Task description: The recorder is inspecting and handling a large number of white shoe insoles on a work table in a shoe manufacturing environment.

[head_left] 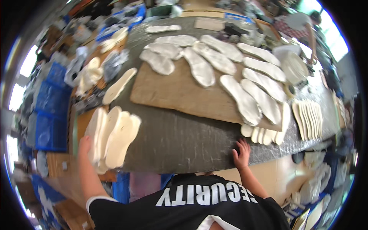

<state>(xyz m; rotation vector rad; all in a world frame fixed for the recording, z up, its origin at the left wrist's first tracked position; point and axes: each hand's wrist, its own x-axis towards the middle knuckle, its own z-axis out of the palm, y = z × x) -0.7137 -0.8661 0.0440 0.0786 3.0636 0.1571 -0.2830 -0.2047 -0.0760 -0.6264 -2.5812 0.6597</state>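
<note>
landmark: brown board (pixel 180 94) lying on the grey table (pixel 180 142); every place below is given relative to it.
left hand (pixel 85 147): off the board's near-left corner, at the table's left edge, against the near end of a stack of cream insoles (pixel 113 136). Fingers sit behind the stack, so whether they are closed on it or only pressed to it — cannot tell. Hand is motion-blurred.
right hand (pixel 242 153): just in front of the board's near-right corner, fingers spread flat on the table, holding nothing.
stack location: left of the board, fanned on edge, partly overhanging the table edge.
handling, judged: thin flat blanks, look light and flexible, probably foam or fibreboard; they'd bend if lifted by one tip. The fan looks loose, so sheets likely slide against each other.
where to grip, judged: pinch across the stack's thickness near mid-length, or squeeze both long edges together; support underneath so the fan doesn't splay.
on the board: row of grey-white insoles (pixel 245 99) laid flat, some overlapping, surfaces look coated; may be tacky, can't confirm.
right of the board: a second set of cream insoles (pixel 306 119) standing in a fan.
beyond the board's far-right corner: another person (pixel 303 23) at work.
</note>
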